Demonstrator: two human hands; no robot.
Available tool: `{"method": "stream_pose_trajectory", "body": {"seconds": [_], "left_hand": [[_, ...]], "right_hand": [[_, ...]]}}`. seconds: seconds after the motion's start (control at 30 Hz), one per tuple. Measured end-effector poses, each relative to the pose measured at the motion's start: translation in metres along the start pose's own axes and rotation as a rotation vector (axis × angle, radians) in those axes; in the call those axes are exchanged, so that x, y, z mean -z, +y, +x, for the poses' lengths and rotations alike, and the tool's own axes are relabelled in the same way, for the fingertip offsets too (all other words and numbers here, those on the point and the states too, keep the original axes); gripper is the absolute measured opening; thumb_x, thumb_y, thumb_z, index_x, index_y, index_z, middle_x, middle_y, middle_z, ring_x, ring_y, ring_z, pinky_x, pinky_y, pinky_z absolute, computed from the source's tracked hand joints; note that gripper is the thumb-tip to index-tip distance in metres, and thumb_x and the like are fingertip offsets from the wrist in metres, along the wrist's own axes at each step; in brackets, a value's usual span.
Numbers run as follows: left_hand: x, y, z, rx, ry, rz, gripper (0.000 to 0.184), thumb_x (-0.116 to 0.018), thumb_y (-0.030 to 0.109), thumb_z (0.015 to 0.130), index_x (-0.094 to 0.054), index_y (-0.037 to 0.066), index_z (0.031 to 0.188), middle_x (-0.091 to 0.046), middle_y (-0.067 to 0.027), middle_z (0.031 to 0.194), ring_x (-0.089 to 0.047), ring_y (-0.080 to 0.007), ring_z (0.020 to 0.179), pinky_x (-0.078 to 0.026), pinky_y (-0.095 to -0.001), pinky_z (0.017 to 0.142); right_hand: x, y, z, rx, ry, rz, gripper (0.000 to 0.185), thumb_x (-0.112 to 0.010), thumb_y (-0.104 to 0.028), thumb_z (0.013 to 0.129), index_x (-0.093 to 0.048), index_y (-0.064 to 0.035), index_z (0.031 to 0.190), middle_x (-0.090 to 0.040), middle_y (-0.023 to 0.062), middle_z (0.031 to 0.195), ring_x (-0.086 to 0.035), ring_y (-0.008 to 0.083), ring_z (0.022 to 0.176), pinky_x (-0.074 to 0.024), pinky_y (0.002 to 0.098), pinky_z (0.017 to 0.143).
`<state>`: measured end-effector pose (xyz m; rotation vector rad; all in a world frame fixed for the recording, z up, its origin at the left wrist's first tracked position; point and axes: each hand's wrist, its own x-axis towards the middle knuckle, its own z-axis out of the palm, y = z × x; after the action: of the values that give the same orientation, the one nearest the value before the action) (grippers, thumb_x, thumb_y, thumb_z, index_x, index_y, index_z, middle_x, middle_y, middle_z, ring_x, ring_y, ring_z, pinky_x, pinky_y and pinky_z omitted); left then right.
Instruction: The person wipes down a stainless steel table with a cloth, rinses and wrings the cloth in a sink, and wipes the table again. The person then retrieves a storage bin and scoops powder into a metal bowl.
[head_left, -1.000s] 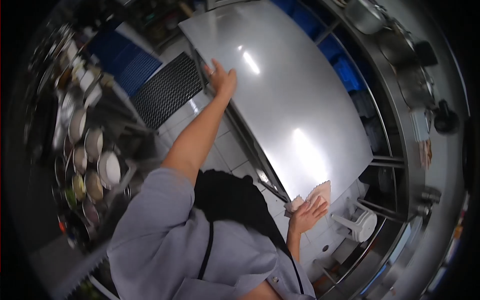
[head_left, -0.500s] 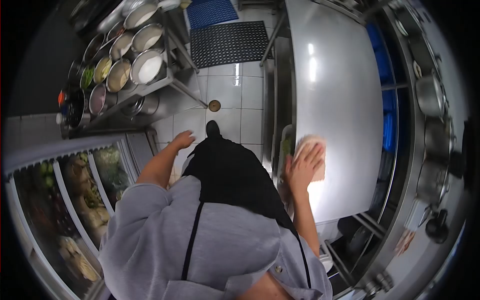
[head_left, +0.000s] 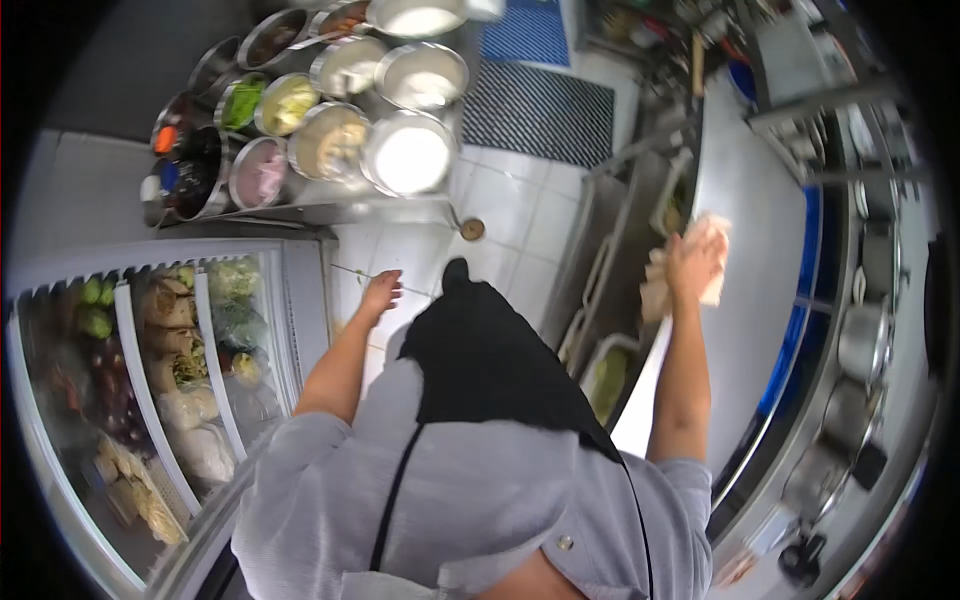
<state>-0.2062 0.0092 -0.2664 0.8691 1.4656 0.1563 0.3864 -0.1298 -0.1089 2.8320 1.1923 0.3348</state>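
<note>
My right hand (head_left: 695,265) presses a pale, peach-coloured cloth (head_left: 655,292) onto the steel worktop (head_left: 765,215). Part of the cloth hangs over the worktop's left edge, and some of it bunches up around my palm. My left hand (head_left: 382,293) hangs in the air above the tiled floor, nothing in it, with its fingers loosely bent and apart. Nearest to that hand is the frame of the glass-fronted fridge.
Steel bowls of food, among them a bowl of white contents (head_left: 411,153), crowd a stand at upper left. A fridge (head_left: 125,350) with vegetables is on the left. A dark mat (head_left: 540,112) lies ahead; open containers (head_left: 612,375) sit below the worktop's edge.
My right hand has carried the cloth forward and across the worktop, to its left edge. My body and view have turned and shifted, bringing the bowls nearer. My left hand stays empty.
</note>
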Motion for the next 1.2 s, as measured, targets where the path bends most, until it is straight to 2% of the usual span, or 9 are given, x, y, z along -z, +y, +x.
{"method": "stream_pose_trajectory", "body": {"seconds": [0.07,0.2,0.43,0.5,0.6,0.8,0.83,0.93,1.2], "left_hand": [[-0.002,0.039,0.000,-0.056,0.027,-0.160,0.056,-0.044,0.049,0.100,-0.051,0.012,0.142,-0.060,-0.0163,0.132,-0.060,-0.0309,0.118,-0.050,-0.0463,0.095],[0.025,0.095,0.010,-0.193,0.284,-0.711,0.059,-0.040,0.051,0.102,-0.045,0.012,0.147,-0.053,-0.0192,0.140,-0.056,-0.0350,0.123,-0.047,-0.0492,0.099],[0.130,0.175,0.016,-0.366,0.835,-1.458,0.047,-0.035,0.052,0.102,-0.059,0.015,0.119,-0.064,-0.0067,0.121,-0.058,-0.0216,0.115,-0.045,-0.0459,0.094],[0.148,0.190,0.015,-0.458,0.778,-1.610,0.053,-0.033,0.049,0.103,-0.054,0.009,0.130,-0.061,-0.0091,0.129,-0.056,-0.0253,0.120,-0.042,-0.0453,0.102],[0.148,0.202,0.029,-0.652,0.631,-1.678,0.056,-0.030,0.045,0.104,-0.054,0.004,0.133,-0.060,-0.0111,0.132,-0.055,-0.0271,0.125,-0.037,-0.0414,0.111],[0.147,0.211,0.033,-0.606,0.725,-1.773,0.057,-0.028,0.043,0.105,-0.053,0.002,0.135,-0.055,-0.0125,0.141,-0.051,-0.0277,0.130,-0.036,-0.0390,0.113],[0.149,0.208,0.038,-0.587,0.777,-1.721,0.061,-0.026,0.047,0.103,-0.056,0.002,0.133,-0.059,-0.0141,0.136,-0.056,-0.0300,0.125,-0.043,-0.0452,0.109],[0.147,0.211,0.032,-0.517,0.709,-1.834,0.063,-0.030,0.048,0.103,-0.048,0.001,0.140,-0.052,-0.0144,0.144,-0.048,-0.0297,0.134,-0.035,-0.0429,0.115],[0.146,0.210,0.028,-0.614,0.608,-1.807,0.061,-0.031,0.050,0.100,-0.057,0.004,0.131,-0.060,-0.0134,0.132,-0.059,-0.0306,0.120,-0.048,-0.0485,0.103]], "right_hand": [[0.006,-0.008,0.009,-0.053,-0.001,0.011,0.075,-0.050,-0.053,0.097,-0.030,-0.0125,0.156,-0.024,0.0212,0.161,-0.018,0.0408,0.150,-0.0231,0.0605,0.115],[0.012,-0.007,0.012,0.029,0.045,0.034,0.062,-0.048,-0.046,0.101,-0.041,-0.0089,0.149,-0.032,0.0234,0.157,-0.026,0.0403,0.147,-0.0286,0.0579,0.112],[-0.032,0.029,0.040,0.000,0.234,0.769,0.055,-0.047,-0.038,0.103,-0.050,0.0037,0.138,-0.065,0.0203,0.123,-0.065,0.0338,0.108,-0.0523,0.0380,0.091],[-0.020,-0.014,0.052,-0.219,0.138,0.914,0.051,-0.041,-0.041,0.104,-0.061,-0.0009,0.130,-0.057,0.0171,0.137,-0.057,0.0316,0.123,-0.0432,0.0420,0.106],[0.052,-0.159,0.053,-0.451,-0.178,1.507,0.049,-0.042,-0.041,0.105,-0.055,-0.0059,0.136,-0.066,0.0155,0.120,-0.066,0.0269,0.102,-0.0550,0.0374,0.091],[0.014,-0.331,0.068,0.079,-1.186,2.129,0.059,-0.044,-0.054,0.102,-0.044,-0.0138,0.144,-0.055,0.0123,0.137,-0.058,0.0328,0.119,-0.0507,0.0506,0.099],[0.021,-0.356,0.068,-0.164,-1.170,2.012,0.053,-0.041,-0.054,0.103,-0.048,-0.0181,0.141,-0.059,0.0060,0.130,-0.059,0.0258,0.115,-0.0544,0.0426,0.088],[0.032,-0.402,0.078,-0.456,-1.363,1.919,0.054,-0.030,-0.051,0.106,-0.048,-0.0160,0.143,-0.056,0.0043,0.141,-0.056,0.0224,0.121,-0.0477,0.0420,0.100],[0.094,-0.430,0.070,-0.351,-1.396,1.912,0.055,-0.035,-0.045,0.104,-0.050,-0.0093,0.143,-0.054,0.0076,0.145,-0.050,0.0278,0.134,-0.0379,0.0455,0.114]]}}
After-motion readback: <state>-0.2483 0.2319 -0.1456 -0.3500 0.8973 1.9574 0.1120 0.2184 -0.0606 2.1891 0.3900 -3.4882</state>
